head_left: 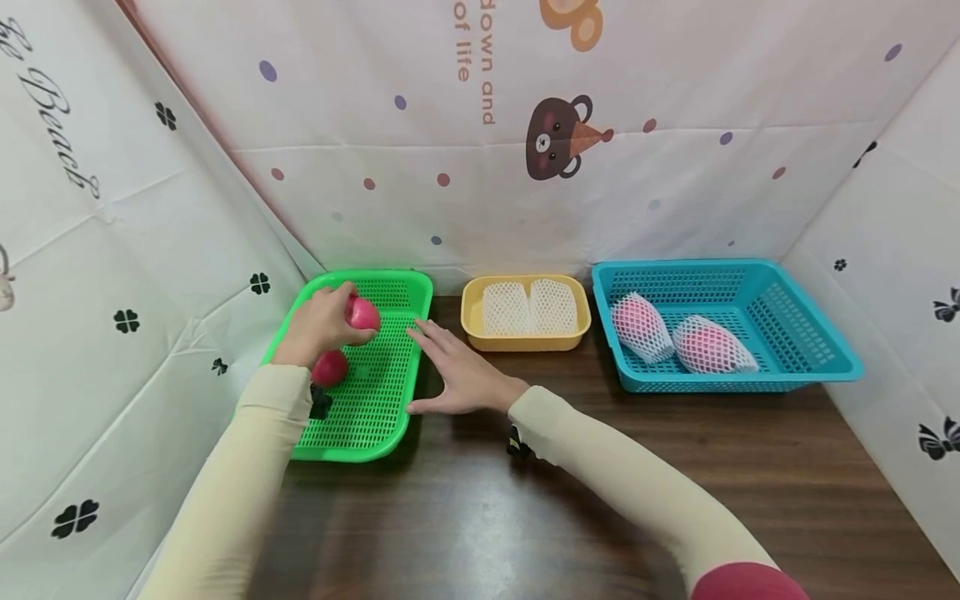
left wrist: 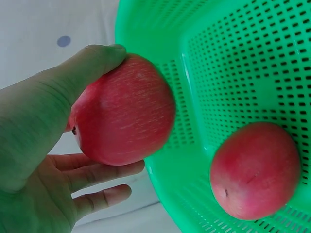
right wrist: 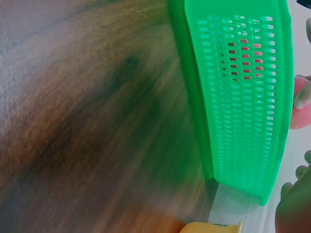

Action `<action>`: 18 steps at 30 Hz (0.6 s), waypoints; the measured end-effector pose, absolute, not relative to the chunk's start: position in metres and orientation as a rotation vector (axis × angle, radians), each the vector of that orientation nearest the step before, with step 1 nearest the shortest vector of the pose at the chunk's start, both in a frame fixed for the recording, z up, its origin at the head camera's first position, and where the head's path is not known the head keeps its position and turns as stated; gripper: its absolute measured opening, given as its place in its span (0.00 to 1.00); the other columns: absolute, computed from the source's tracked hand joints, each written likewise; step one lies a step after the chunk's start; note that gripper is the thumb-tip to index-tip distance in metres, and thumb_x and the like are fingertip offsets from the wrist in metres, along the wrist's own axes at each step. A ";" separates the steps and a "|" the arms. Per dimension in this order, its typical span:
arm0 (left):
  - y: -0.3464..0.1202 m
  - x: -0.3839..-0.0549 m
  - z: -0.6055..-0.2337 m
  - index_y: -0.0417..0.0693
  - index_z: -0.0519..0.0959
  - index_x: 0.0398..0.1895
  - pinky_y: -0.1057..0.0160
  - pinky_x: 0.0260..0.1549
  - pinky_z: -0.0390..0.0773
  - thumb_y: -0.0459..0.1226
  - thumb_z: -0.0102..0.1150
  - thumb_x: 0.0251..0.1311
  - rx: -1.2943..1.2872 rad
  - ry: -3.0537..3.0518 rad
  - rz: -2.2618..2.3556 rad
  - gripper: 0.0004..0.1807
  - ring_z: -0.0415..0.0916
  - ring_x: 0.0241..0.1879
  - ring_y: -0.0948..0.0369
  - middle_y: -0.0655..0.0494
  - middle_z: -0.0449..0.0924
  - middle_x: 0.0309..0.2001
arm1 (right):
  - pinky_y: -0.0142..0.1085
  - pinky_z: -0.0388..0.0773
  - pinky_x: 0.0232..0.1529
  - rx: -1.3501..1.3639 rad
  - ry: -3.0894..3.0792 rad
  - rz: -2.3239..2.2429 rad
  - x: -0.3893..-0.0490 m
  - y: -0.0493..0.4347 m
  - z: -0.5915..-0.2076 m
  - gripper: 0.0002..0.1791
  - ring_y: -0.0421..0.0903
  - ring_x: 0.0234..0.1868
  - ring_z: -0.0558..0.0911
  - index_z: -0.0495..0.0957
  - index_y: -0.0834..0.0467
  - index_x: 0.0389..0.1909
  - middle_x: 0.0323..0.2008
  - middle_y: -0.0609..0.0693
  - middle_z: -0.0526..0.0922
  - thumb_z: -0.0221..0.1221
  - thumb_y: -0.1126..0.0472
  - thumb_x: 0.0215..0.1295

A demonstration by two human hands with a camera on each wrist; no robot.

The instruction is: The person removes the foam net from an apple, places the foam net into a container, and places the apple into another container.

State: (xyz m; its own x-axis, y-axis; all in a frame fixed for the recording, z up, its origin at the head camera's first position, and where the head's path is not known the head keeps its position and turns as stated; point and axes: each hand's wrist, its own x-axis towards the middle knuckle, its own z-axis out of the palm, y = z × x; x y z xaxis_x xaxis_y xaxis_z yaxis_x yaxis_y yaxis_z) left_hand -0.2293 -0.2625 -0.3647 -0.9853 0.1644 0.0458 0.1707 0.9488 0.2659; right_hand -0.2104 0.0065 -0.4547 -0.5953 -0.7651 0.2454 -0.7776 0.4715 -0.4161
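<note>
My left hand (head_left: 318, 325) holds a red apple (head_left: 363, 315) above the green basket (head_left: 352, 455). In the left wrist view the thumb lies on one side of this apple (left wrist: 129, 111), with fingers beneath and behind it. A second apple (left wrist: 256, 170) sits inside the basket, below the held one. My right hand (head_left: 465, 375) is beside the basket's right rim, fingers spread and holding nothing. The right wrist view shows the basket's perforated side wall (right wrist: 238, 145), with red showing through its holes.
A yellow container (head_left: 525, 343) with two white foam net sleeves (head_left: 528, 308) stands at the back middle. To its right, a blue basket (head_left: 810, 379) holds two fruits in foam nets (head_left: 641, 327). Patterned cloth (head_left: 487, 200) hangs behind the dark wooden table (head_left: 480, 517).
</note>
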 end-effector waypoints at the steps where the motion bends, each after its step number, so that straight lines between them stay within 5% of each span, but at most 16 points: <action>1: -0.264 -0.230 -0.365 0.41 0.70 0.58 0.41 0.43 0.80 0.48 0.74 0.54 -0.262 -3.080 -0.418 0.35 0.72 0.49 0.42 0.38 0.75 0.49 | 0.51 0.49 0.78 1.411 -2.670 0.773 -0.210 0.006 -0.455 0.64 0.46 0.82 0.36 0.37 0.48 0.84 0.83 0.46 0.33 0.62 0.26 0.59; 8: -0.270 -0.235 -0.370 0.41 0.70 0.58 0.41 0.43 0.79 0.49 0.74 0.52 -0.244 -3.091 -0.390 0.36 0.73 0.48 0.42 0.38 0.75 0.48 | 0.49 0.48 0.79 1.422 -2.657 0.759 -0.208 -0.001 -0.458 0.63 0.54 0.82 0.44 0.39 0.50 0.84 0.83 0.49 0.35 0.62 0.27 0.60; 18: -0.276 -0.241 -0.376 0.41 0.70 0.55 0.42 0.41 0.78 0.50 0.74 0.52 -0.195 -3.111 -0.356 0.34 0.73 0.47 0.43 0.38 0.75 0.45 | 0.49 0.48 0.78 1.447 -2.693 0.778 -0.208 -0.006 -0.464 0.61 0.48 0.83 0.39 0.37 0.48 0.84 0.83 0.48 0.33 0.60 0.27 0.62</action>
State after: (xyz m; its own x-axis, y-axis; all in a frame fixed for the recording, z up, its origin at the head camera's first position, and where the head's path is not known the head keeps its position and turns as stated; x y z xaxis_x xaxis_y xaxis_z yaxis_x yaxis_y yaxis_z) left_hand -0.2409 -0.2759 -0.3758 -0.9923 0.1225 0.0187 0.1235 0.9666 0.2246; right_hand -0.2080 -0.0056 -0.4636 -0.5791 -0.7862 0.2156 -0.7800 0.4574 -0.4271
